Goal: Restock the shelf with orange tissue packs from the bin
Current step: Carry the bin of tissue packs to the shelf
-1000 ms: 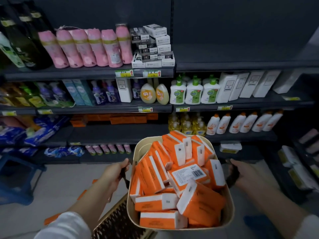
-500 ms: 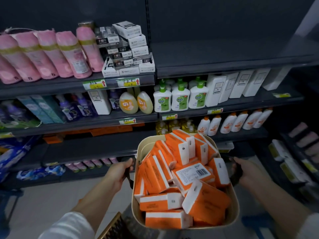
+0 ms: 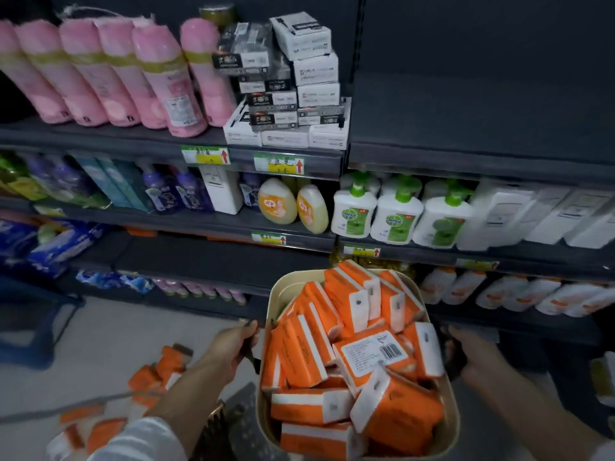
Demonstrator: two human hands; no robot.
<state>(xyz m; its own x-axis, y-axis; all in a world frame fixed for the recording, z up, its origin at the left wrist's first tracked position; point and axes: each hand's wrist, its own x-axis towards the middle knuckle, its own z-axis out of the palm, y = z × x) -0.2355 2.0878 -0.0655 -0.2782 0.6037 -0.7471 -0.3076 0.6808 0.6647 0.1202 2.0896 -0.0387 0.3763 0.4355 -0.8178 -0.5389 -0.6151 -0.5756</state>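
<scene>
A cream bin (image 3: 450, 424) heaped with several orange tissue packs (image 3: 346, 354) hangs in front of me at lower centre. My left hand (image 3: 233, 344) grips the dark handle on the bin's left side. My right hand (image 3: 466, 354) grips the dark handle on its right side. Above and right of the bin, the top right shelf (image 3: 479, 128) is bare and dark. Behind the bin's left, the third shelf (image 3: 213, 257) has a bare stretch, with a few orange packs (image 3: 139, 231) at its back.
Pink bottles (image 3: 159, 78) and stacked grey-white boxes (image 3: 293, 84) fill the top left shelf. White soap pump bottles (image 3: 396, 214) stand just above the bin. Loose orange packs (image 3: 156, 374) lie on the floor at left. A blue crate (image 3: 30, 327) is at far left.
The view has swung left and tilted down, bringing the floor and its loose orange packs into sight. Both hands keep their grip on the bin handles; the bin sits slightly further right.
</scene>
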